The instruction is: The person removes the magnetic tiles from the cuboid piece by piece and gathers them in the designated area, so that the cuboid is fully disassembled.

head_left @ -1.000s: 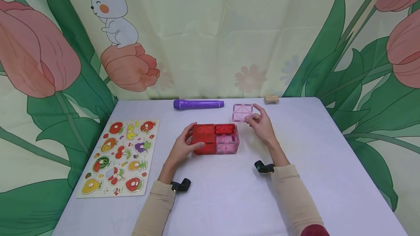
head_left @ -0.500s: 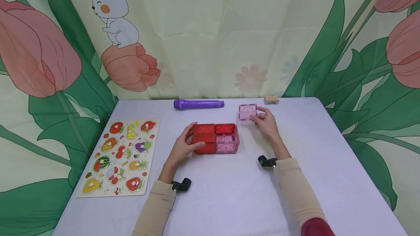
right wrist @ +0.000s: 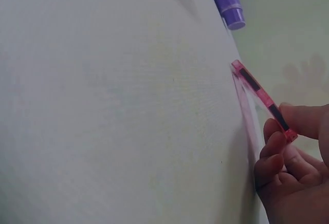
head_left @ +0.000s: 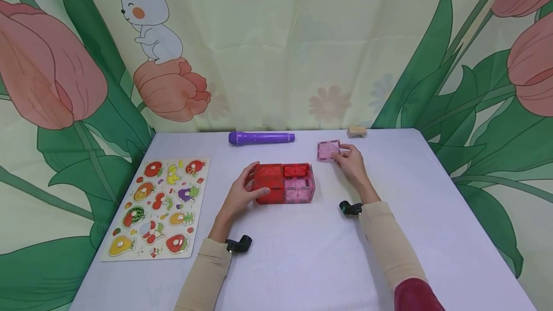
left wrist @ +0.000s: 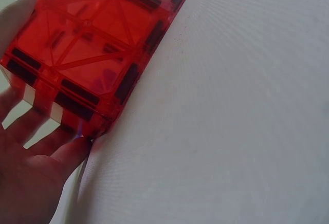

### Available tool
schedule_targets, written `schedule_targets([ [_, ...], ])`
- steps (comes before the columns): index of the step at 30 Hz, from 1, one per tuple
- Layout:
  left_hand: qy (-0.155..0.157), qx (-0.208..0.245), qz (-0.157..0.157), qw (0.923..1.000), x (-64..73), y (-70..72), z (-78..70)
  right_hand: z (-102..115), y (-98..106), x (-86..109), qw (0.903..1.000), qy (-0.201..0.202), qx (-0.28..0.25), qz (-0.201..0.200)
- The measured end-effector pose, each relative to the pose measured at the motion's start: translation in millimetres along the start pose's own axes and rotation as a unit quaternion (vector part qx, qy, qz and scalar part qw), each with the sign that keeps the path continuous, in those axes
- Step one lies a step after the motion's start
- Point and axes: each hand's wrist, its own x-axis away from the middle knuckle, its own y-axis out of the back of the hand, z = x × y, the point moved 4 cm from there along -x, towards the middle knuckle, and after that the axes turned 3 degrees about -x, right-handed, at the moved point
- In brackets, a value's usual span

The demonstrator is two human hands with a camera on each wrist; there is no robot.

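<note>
A box of see-through magnetic tiles (head_left: 270,196) stands mid-table, red on its left half and pink with some red on its right. My left hand (head_left: 239,191) grips its left end, thumb on the near side and fingers around the far side. The left wrist view shows the red tiles (left wrist: 87,34) close up, fingers under their end. Between thumb and fingers, my right hand (head_left: 352,164) pinches a single pink magnetic tile (head_left: 328,150) behind and to the right of the box. Seen edge-on in the right wrist view, that tile (right wrist: 263,98) is tilted.
A purple toy microphone (head_left: 261,138) lies along the back of the table. Near the back right edge sits a small wooden arch block (head_left: 356,132). A fruit puzzle board (head_left: 157,208) lies on the left. A printed curtain (head_left: 259,52) hangs behind the table.
My right hand has moved a little to the right with the pink tile, away from the box. The left hand and the tile box have stayed in place.
</note>
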Motion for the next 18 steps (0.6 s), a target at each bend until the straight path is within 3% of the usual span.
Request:
schedule_targets([
  [7, -0.017, 0.012, 0.008, 0.9998, -0.8, 0.2, -0.5, -1, 2, -6.7, 0.9995, -0.014, 0.023, -0.015],
  [15, -0.016, 0.007, 0.006, 0.9998, -1.2, 0.0, 0.4, 4, 2, -10.6, 0.9951, 0.014, 0.093, -0.033],
  [18, -0.016, 0.006, 0.005, 0.9998, -0.8, 0.2, -0.6, 5, 1, -11.3, 0.9944, -0.004, 0.103, -0.025],
])
